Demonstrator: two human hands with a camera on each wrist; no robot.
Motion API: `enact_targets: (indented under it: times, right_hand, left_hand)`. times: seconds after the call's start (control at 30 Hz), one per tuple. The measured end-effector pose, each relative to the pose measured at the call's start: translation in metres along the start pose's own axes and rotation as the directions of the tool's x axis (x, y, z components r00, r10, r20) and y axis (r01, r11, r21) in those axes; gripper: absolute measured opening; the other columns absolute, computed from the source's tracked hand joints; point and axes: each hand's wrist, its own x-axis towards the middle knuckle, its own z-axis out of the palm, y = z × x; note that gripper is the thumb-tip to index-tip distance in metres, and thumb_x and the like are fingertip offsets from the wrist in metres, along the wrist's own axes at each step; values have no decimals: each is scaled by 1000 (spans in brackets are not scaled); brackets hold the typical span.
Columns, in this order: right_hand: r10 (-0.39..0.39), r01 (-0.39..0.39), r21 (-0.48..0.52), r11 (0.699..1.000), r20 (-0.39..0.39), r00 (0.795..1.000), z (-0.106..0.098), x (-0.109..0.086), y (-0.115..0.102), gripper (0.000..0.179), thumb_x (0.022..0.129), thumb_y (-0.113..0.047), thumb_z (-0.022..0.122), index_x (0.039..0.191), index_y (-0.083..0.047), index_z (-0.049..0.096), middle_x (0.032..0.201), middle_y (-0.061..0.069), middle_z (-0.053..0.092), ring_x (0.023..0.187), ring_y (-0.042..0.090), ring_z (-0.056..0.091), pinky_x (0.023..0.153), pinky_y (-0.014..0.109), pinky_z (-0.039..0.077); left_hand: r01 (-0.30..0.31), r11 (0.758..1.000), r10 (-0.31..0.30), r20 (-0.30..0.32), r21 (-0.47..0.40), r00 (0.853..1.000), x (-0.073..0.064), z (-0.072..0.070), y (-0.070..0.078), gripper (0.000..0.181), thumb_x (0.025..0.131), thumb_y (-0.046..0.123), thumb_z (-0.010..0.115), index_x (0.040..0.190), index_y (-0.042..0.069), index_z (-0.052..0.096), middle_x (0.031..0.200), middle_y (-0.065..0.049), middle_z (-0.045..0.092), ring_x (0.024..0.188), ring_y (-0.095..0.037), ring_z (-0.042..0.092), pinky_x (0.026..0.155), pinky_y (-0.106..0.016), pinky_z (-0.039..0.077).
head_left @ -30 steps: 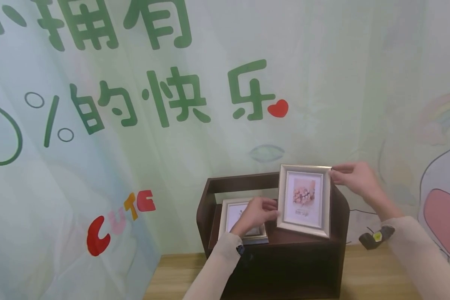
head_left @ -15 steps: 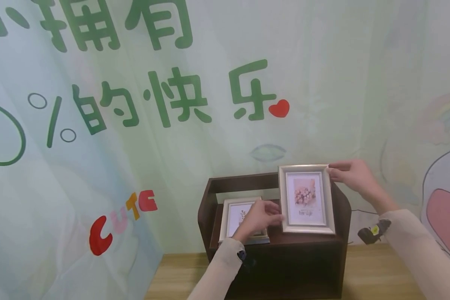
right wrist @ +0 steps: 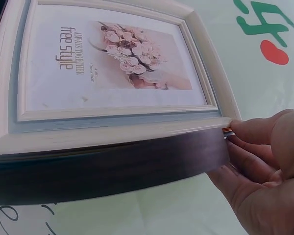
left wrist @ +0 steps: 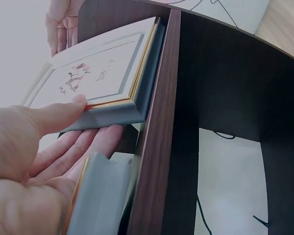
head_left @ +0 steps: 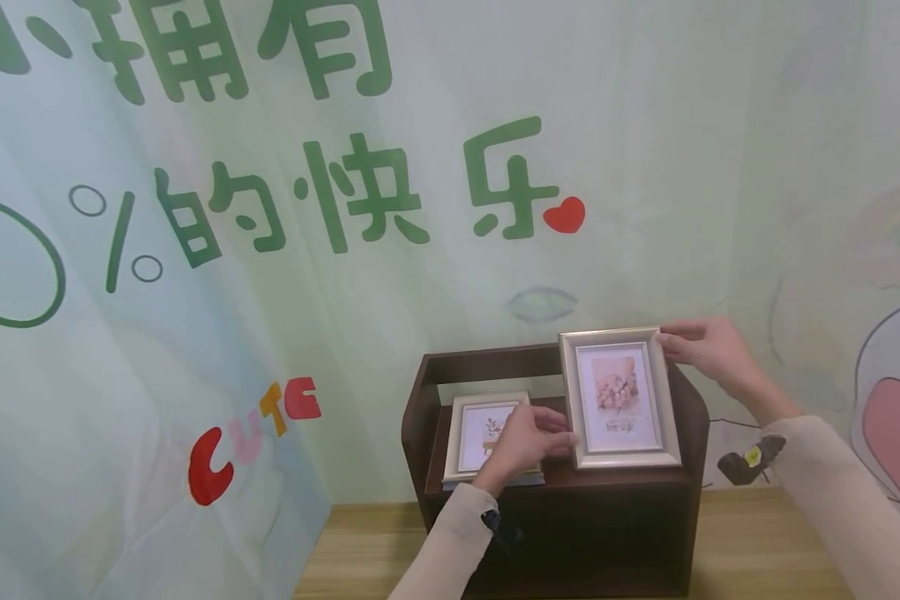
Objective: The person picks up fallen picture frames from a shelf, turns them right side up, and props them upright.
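Observation:
A pale gold picture frame (head_left: 622, 400) with a pink rose bouquet print stands upright, leaning back, on the right part of the dark brown shelf unit (head_left: 495, 360). My right hand (head_left: 712, 350) pinches its upper right corner, thumb (right wrist: 257, 129) in front and fingers behind. Low on its left side my left hand (head_left: 521, 437) grips the edge, the thumb (left wrist: 63, 115) at the front and the other fingers behind. To the left, a second picture frame (head_left: 467, 412) with a plant print lies on the shelf, partly covered by my left hand.
A lower compartment (head_left: 585, 533) opens at the front of the unit. Wood flooring (head_left: 757, 542) shows on both sides. Behind hangs a pale green printed curtain (head_left: 345, 317), and a thin black cable (head_left: 731, 423) runs by the unit's right side.
The rose picture frame's lower end has swung right and it now sits slightly tilted, moved a little rightward over the shelf. Both hands stay on it. The view has shifted slightly.

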Motion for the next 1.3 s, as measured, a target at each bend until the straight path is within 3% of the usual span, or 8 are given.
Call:
enact_targets:
  times: [0.53, 0.7, 0.8, 0.93, 1.13, 1.3]
  right_hand:
    - [-29, 27, 67, 997, 31, 999, 1, 3, 9, 67, 109, -43, 56, 150, 9, 49, 151, 32, 53, 131, 43, 64, 119, 65, 39]
    - [-36, 36, 54, 998, 11, 999, 1, 1, 9, 68, 108, -43, 56, 150, 10, 49, 151, 33, 53, 129, 41, 67, 116, 56, 45]
    - [-24, 24, 34, 999, -1, 1000, 0, -4, 5, 71, 108, -47, 55, 150, 9, 49, 153, 35, 51, 130, 43, 65, 117, 61, 43]
    - [-23, 22, -34, 999, -28, 999, 1, -12, -5, 71, 107, -50, 54, 149, 8, 52, 152, 36, 51, 133, 52, 59, 114, 75, 37]
    - [-97, 80, -132, 988, -134, 986, 9, -29, -18, 68, 107, -44, 58, 146, 12, 51, 146, 40, 53, 132, 59, 55, 103, 70, 50]
    - [-205, 164, -186, 969, -228, 952, 22, -45, -31, 61, 105, -36, 63, 143, 11, 54, 141, 40, 56, 122, 60, 60, 93, 67, 58]
  left_hand:
    - [19, 1000, -18, -17, 25, 1000, -6, -1, 0, 38, 90, 14, 84, 121, -4, 73, 110, -16, 78, 91, -25, 81, 83, -37, 67]
    - [-3, 999, 3, -15, 41, 1000, -7, -2, 1, 38, 91, 15, 83, 122, -4, 73, 113, -16, 78, 95, -23, 80, 85, -36, 66]
    - [-26, 995, 28, -29, 97, 999, -10, -2, 4, 39, 91, 20, 84, 122, 0, 74, 114, -13, 79, 98, -20, 79, 87, -35, 65]
    - [-40, 981, 53, -61, 188, 997, -18, -6, 9, 40, 90, 30, 85, 121, 7, 76, 112, -6, 81, 100, -16, 77, 86, -32, 64]
    - [-106, 949, 134, -75, 298, 988, -33, -19, 16, 38, 93, 30, 81, 124, 9, 75, 118, -6, 79, 108, -19, 75, 88, -30, 62]
    - [-145, 911, 197, -98, 387, 976, -47, -37, 21, 38, 96, 26, 77, 129, 7, 73, 129, -11, 76, 116, -27, 75, 95, -34, 63]
